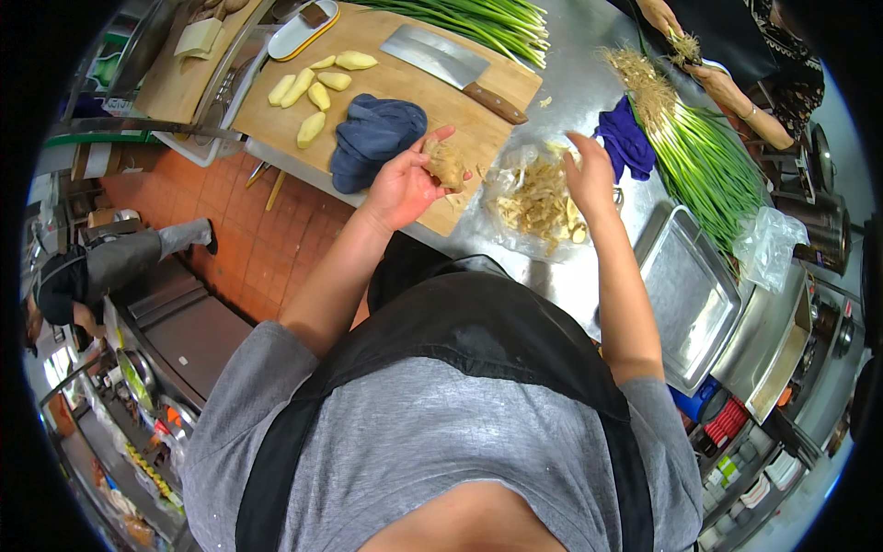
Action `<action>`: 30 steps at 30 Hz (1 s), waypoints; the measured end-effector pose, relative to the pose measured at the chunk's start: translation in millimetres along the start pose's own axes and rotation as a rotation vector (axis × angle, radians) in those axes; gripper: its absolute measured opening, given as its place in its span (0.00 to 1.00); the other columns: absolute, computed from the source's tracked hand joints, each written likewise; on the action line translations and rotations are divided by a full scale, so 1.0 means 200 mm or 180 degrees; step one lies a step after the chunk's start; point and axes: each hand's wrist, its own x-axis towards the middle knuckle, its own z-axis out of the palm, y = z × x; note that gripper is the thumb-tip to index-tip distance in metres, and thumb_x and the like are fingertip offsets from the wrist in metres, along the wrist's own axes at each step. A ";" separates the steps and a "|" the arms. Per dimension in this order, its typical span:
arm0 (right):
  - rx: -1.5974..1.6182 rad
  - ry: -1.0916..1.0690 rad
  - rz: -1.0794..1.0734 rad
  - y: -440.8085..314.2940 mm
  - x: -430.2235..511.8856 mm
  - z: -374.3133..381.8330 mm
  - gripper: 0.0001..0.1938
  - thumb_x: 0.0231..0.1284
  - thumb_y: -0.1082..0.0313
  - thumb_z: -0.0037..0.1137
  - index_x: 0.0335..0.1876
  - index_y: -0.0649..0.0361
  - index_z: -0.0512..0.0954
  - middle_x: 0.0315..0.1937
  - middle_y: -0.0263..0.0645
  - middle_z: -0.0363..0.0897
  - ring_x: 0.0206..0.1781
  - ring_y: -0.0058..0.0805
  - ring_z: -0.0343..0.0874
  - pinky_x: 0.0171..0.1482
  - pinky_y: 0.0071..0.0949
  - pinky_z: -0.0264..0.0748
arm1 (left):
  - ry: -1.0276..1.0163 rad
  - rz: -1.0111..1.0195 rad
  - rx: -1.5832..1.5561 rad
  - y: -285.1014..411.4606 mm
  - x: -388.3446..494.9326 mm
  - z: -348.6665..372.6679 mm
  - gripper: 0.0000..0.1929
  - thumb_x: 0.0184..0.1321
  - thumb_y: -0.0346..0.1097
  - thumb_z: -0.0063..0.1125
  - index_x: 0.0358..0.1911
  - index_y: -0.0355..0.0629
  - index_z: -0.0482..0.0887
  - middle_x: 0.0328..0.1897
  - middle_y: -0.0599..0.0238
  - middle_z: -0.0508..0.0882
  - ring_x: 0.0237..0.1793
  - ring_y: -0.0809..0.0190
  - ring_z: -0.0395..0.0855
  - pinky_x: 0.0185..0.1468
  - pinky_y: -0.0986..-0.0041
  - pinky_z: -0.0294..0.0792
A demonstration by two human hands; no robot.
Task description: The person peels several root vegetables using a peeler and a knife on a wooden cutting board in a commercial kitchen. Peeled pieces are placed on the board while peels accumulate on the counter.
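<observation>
My left hand (pixel 403 186) holds an unpeeled piece of ginger root (pixel 445 164) over the near edge of a wooden cutting board (pixel 452 124). My right hand (pixel 592 172) is over a clear plastic bag (pixel 507 169) heaped with ginger peelings (pixel 538 196). Its thumb and forefinger are apart, but its palm side is hidden. A small metal piece (pixel 619 198) shows beside that wrist; whether I hold it is unclear. Several peeled ginger pieces (pixel 319 96) lie on the board, left of a crumpled blue-grey cloth (pixel 376 131). A cleaver (pixel 438 58) with a wooden handle rests farther back.
Spring onions lie on the board's far edge (pixel 476 27) and in a rooted bunch (pixel 703 159) to the right. Near them are a purple cloth (pixel 624 138) and a metal tray (pixel 690 297). Across the table, a person's hands (pixel 710 76) hold a rooted stalk end. Another person (pixel 103 269) bends at left.
</observation>
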 end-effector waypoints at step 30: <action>0.1758 -0.0174 0.1720 -0.31 -0.43 -0.33 0.12 0.75 0.64 0.52 0.52 0.66 0.77 0.23 0.31 0.75 0.24 0.16 0.72 0.28 0.21 0.72 | -0.0197 -0.0887 -0.0569 -0.25 0.20 0.29 0.23 0.74 0.48 0.48 0.64 0.39 0.73 0.59 0.53 0.79 0.52 0.57 0.79 0.47 0.67 0.72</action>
